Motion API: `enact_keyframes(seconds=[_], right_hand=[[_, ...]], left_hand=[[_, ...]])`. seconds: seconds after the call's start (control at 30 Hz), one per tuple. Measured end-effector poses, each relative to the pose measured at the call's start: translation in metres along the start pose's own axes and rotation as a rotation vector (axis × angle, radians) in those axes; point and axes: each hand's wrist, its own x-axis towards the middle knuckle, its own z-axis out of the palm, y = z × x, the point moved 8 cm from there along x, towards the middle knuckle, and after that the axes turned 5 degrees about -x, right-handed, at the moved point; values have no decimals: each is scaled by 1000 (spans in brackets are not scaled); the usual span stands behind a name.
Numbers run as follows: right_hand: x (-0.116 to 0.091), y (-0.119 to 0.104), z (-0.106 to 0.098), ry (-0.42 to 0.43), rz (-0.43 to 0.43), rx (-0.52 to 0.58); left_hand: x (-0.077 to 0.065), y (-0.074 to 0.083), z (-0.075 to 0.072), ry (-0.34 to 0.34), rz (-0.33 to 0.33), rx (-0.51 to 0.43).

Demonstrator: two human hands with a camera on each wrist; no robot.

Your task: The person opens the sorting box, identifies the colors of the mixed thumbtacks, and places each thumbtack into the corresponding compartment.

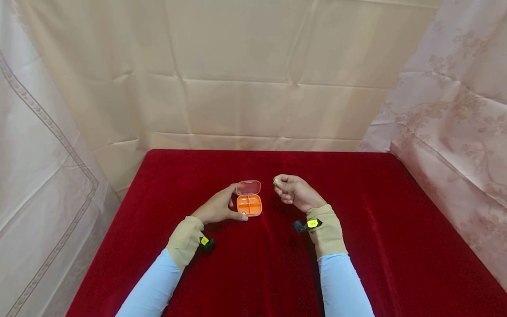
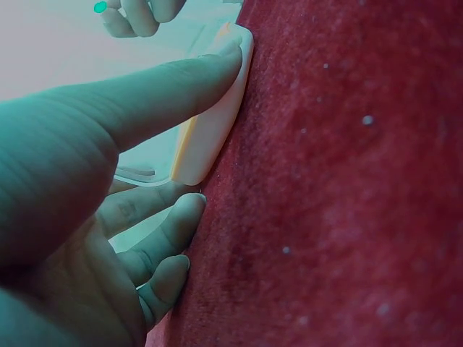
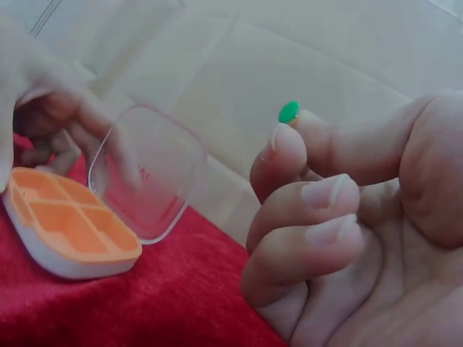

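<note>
An orange and white pill box (image 1: 249,205) with four-part dividers lies on the red cloth, its clear lid (image 3: 148,173) raised at the back. My left hand (image 1: 222,204) holds it from the left, with the thumb (image 2: 181,87) along the front side and the index finger behind. Something small and pale shows in the front left compartment, too small to make out. To the right of the box and above the cloth, my right hand (image 1: 297,191) pinches a small green pill (image 3: 289,112) between thumb and index finger; its other fingers are curled in.
A red velvety cloth (image 1: 356,211) covers the table. Beige curtain fabric (image 1: 245,79) hangs behind the far edge, with patterned drapes (image 1: 455,123) at the right and pale drapes (image 1: 39,145) at the left.
</note>
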Motion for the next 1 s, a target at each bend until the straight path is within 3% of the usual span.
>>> enact_keyframes(seconds=[0.27, 0.57, 1.0], right_hand=[[2, 2, 13, -47, 31, -218], [8, 8, 32, -91, 56, -313], [12, 17, 31, -35, 109, -528]], left_hand=[[0, 3, 0, -1, 15, -4], [-1, 6, 0, 1, 36, 2], [-1, 5, -1, -9, 40, 3]])
